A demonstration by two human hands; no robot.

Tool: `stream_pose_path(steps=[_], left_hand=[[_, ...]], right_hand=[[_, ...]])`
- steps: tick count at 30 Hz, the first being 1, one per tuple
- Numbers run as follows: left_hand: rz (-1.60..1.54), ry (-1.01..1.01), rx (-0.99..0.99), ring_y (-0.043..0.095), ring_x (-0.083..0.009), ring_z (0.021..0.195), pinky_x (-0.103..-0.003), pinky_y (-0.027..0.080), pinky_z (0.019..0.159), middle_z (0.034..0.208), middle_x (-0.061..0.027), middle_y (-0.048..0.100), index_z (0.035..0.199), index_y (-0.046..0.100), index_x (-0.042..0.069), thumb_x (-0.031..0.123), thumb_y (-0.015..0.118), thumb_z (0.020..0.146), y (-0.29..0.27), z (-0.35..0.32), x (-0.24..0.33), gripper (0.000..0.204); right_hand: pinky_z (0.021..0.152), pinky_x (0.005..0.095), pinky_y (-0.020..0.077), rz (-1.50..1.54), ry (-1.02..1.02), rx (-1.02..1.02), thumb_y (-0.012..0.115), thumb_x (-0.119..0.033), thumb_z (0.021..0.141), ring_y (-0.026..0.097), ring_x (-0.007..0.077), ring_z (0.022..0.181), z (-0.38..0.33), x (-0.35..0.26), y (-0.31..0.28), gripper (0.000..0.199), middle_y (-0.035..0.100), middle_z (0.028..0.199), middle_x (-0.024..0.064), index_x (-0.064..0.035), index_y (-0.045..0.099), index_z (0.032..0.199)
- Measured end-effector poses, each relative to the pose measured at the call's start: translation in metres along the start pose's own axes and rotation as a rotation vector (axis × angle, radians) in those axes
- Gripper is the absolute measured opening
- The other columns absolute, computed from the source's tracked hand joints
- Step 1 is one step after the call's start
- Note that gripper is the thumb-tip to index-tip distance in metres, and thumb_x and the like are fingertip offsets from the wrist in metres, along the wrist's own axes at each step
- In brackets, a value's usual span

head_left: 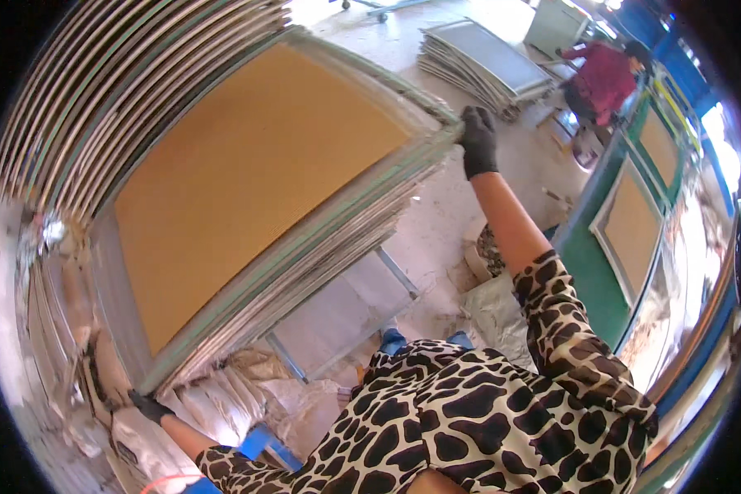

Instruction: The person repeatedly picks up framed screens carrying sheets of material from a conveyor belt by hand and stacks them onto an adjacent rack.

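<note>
A large flat frame [263, 173] with a tan sheet in its middle and a grey-green border lies on top of a stack of similar frames [337, 267] in front of me. My right hand [478, 142], in a dark glove, is closed round the frame's far right corner with the arm stretched out. At its near left corner, my left hand [151, 407], also gloved, grips the edge; some of its fingers are hidden. Under the stack, metal legs of a low stand [399, 273] show.
At the left rises a rack of many thin, evenly spaced shelves [99, 90]. A green table [597, 267] on the right bears tan framed panels [630, 222]. Beyond are another frame stack [490, 53] and a person in a dark red top [605, 78]. Crumpled sheeting [502, 313] lies on the floor.
</note>
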State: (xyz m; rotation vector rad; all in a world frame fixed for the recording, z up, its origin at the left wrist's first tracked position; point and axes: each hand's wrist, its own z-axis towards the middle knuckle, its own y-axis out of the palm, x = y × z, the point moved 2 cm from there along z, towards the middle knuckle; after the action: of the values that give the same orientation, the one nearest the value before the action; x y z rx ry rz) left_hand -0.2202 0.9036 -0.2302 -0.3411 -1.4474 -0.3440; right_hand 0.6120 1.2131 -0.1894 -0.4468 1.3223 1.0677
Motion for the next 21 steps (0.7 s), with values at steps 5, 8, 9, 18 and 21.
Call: stream_pose_path(steps=[5, 8, 9, 18, 21], left_hand=[[0.055, -0.077, 0.034, 0.04, -0.0261, 0.114, -0.034, 0.029, 0.097, 0.129, -0.0124, 0.037, 0.129, 0.033, 0.001, 0.038, 0.038, 0.088, 0.024, -0.013, 0.0, 0.055], [0.287, 0.155, 0.117, 0.043, -0.027, 0.111, -0.034, 0.032, 0.095, 0.127, -0.0142, 0.04, 0.127, 0.034, 0.0, 0.041, 0.04, 0.087, -0.065, 0.027, 0.04, 0.058], [0.576, 0.352, 0.122, 0.044, -0.0279, 0.11, -0.034, 0.034, 0.093, 0.126, -0.0158, 0.041, 0.126, 0.035, -0.001, 0.044, 0.04, 0.086, -0.06, 0.024, 0.039, 0.061], [0.448, 0.069, 0.549, 0.045, -0.0295, 0.109, -0.04, 0.036, 0.092, 0.126, -0.0159, 0.041, 0.128, 0.035, 0.007, 0.042, 0.036, 0.087, 0.012, -0.056, -0.007, 0.054], [0.295, -0.006, 0.462, 0.042, -0.0277, 0.112, -0.041, 0.031, 0.094, 0.128, -0.0122, 0.04, 0.128, 0.036, 0.01, 0.042, 0.035, 0.087, 0.033, -0.085, -0.048, 0.052]], right_hand=[[0.059, 0.0262, 0.0417, -0.198, -0.063, -0.03, 0.049, -0.026, 0.085, 0.048, 0.0123, 0.067, -0.005, -0.015, -0.027, 0.023, 0.051, 0.075, 0.0037, -0.0039, 0.055, 0.091], [0.064, 0.0261, 0.0421, 0.274, 0.153, -0.222, 0.046, -0.03, 0.086, 0.049, 0.0137, 0.072, -0.03, -0.027, 0.015, 0.03, 0.053, 0.085, 0.0062, -0.0051, 0.052, 0.1], [0.068, 0.0275, 0.0436, 0.101, 0.06, -0.266, 0.044, -0.033, 0.087, 0.051, 0.0159, 0.081, -0.025, -0.022, 0.012, 0.034, 0.051, 0.091, 0.007, -0.0064, 0.047, 0.108], [0.063, 0.0314, 0.0391, -0.118, -0.136, 0.051, 0.048, -0.034, 0.085, 0.044, 0.0168, 0.065, -0.017, 0.004, 0.008, 0.033, 0.049, 0.066, 0.0091, -0.0019, 0.052, 0.083], [0.063, 0.0332, 0.0403, -0.05, -0.077, 0.089, 0.047, -0.036, 0.085, 0.046, 0.0201, 0.064, -0.014, 0.01, 0.012, 0.034, 0.052, 0.067, 0.0117, -0.0019, 0.052, 0.085]])
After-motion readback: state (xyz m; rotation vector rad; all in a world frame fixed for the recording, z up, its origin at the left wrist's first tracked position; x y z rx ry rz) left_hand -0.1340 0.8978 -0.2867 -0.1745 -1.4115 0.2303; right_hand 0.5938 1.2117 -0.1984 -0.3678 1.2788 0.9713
